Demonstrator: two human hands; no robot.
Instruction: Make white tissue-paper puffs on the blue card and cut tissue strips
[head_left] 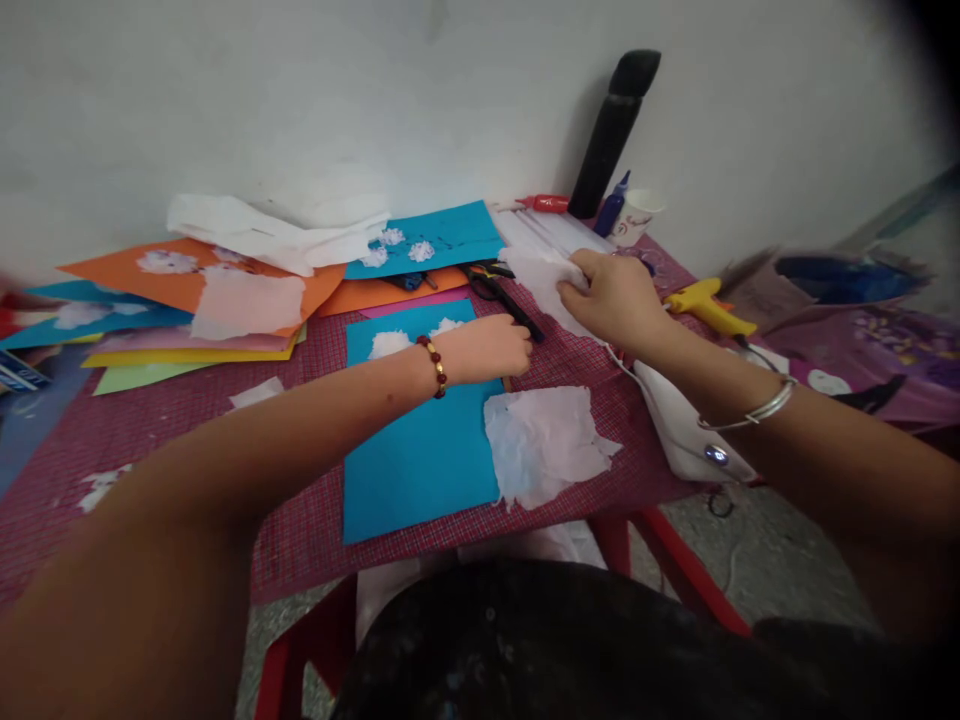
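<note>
My right hand [619,300] pinches the edge of a thin white tissue paper sheet [536,280] at the back right of the table. My left hand [491,350] is closed above the upper right part of a blue sheet of card [416,470]. Whatever its curled fingers may hold is hidden. White crumpled paper tufts [390,345] lie along the top of that card. A torn tissue piece [547,440] overlaps the card's right edge. Just beyond my left hand are black-handled scissors [487,285] and a black stick-like object [523,312].
Orange card [330,290] and other coloured sheets are piled at the left. Behind them another blue card [450,240] bears white paper flowers. A yellow glue gun [709,305], white pouch [675,430], paper cup [637,215] and tall black bottle [607,140] stand or lie at the right.
</note>
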